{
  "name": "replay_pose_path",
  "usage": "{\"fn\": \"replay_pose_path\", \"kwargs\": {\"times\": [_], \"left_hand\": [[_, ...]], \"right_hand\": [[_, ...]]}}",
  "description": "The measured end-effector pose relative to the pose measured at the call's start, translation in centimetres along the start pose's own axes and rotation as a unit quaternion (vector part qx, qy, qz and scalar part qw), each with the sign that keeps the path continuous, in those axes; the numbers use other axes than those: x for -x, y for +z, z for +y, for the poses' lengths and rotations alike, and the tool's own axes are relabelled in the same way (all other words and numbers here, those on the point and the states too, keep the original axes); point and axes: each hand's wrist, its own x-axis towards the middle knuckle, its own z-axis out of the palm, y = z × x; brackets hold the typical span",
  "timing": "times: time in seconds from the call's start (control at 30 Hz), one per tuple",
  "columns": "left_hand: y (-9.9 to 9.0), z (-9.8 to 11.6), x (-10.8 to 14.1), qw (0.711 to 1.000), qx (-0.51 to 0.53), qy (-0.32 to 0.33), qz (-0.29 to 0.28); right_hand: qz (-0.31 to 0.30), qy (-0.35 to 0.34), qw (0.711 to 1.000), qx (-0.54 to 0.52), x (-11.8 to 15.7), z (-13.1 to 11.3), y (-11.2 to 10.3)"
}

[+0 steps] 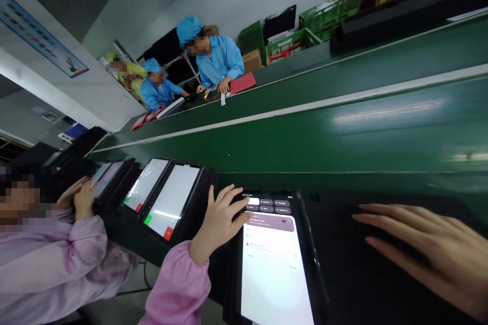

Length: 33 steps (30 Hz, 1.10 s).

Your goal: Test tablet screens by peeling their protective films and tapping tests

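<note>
A tablet (pixel 272 279) with a lit screen lies in front of me. Its upper part shows dark buttons and a purple banner; white fills the lower part. My left hand (pixel 224 218), in a pink sleeve, reaches over its upper left edge with fingers spread. One or two fingertips are at the screen near the top buttons; whether they press it I cannot tell. To the right of the tablet, my right hand (pixel 430 249) hovers over a black surface (pixel 351 274), fingers stretched out and holding nothing. It is slightly blurred.
Two more tablets (pixel 173 200) with white screens and green and red squares stand to my left. Beyond them, a co-worker's hand (pixel 84 197) touches another tablet. A green conveyor belt (pixel 305 134) runs across, with people in blue (pixel 221 61) at its far side.
</note>
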Motion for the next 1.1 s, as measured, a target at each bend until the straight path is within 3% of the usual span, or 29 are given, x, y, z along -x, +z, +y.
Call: {"fn": "replay_pose_path", "kwargs": {"times": [0.07, 0.13, 0.23, 0.4, 0.5, 0.6, 0.7, 0.9, 1.1], "left_hand": [[0.1, 0.1, 0.2, 0.999, 0.042, -0.015, 0.011], [0.3, 0.0, 0.4, 0.987, 0.152, -0.044, 0.041], [1.6, -0.8, 0.5, 0.930, 0.333, -0.106, 0.114], [6.0, -2.2, -1.3, 0.832, 0.466, -0.217, 0.207], [8.2, -2.1, -2.4, 0.781, 0.537, -0.248, 0.202], [9.0, -1.8, -2.3, 0.750, 0.585, -0.248, 0.182], [8.8, -1.8, -1.5, 0.740, 0.604, -0.242, 0.171], [8.8, -2.0, -0.9, 0.749, 0.597, -0.237, 0.166], [8.9, -2.0, -1.0, 0.752, 0.593, -0.235, 0.166]], "right_hand": [[-0.010, -0.079, 0.997, -0.022, -1.9, -2.8, 0.4], [-0.014, -0.107, 0.993, -0.047, -3.7, -5.3, 1.2], [0.004, -0.104, 0.993, -0.061, -5.2, -7.3, 3.0], [0.039, -0.076, 0.995, -0.052, -4.7, -7.4, 4.6], [0.023, -0.059, 0.995, -0.073, -4.4, -7.4, 3.9], [0.002, -0.048, 0.995, -0.092, -4.6, -7.5, 3.1], [-0.013, -0.046, 0.994, -0.098, -4.8, -7.7, 2.6], [-0.024, -0.096, 0.986, -0.132, -4.7, -8.0, 2.2], [-0.029, -0.087, 0.987, -0.128, -4.8, -8.1, 2.1]]}}
